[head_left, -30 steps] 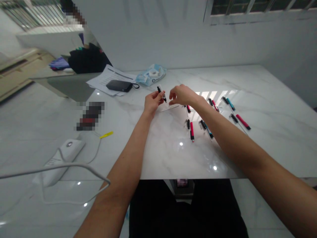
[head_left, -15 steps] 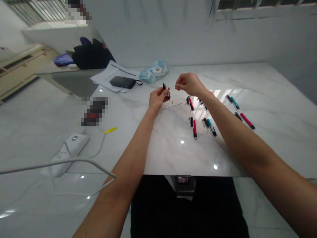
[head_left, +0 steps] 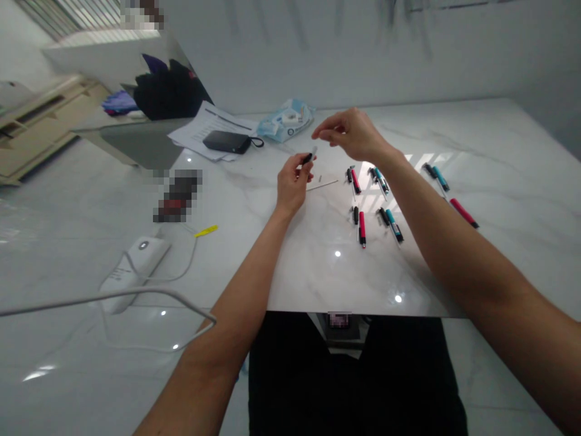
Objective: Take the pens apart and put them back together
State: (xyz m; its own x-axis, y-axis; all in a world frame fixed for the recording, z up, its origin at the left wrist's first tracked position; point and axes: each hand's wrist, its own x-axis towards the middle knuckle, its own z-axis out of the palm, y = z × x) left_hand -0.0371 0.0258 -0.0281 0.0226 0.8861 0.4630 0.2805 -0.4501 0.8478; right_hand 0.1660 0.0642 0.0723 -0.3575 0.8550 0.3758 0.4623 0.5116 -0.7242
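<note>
Past my right hand (head_left: 356,134) I face a plain grey wall (head_left: 272,75). Far off beyond my left hand (head_left: 293,184), to its left, I see a slatted window (head_left: 77,15) and a low cream cabinet (head_left: 49,127). The glossy, marbled white table (head_left: 308,281) beneath catches pale bars of light (head_left: 370,209), right of my left hand. Shiny pale floor (head_left: 49,390) spreads leftward and nearer me.

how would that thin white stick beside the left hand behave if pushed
The thin white stick would probably roll or skid, being slender on a glossy, marble-patterned white table. It is likely light, given its thinness, and perhaps fairly stiff, lying straight.
</note>
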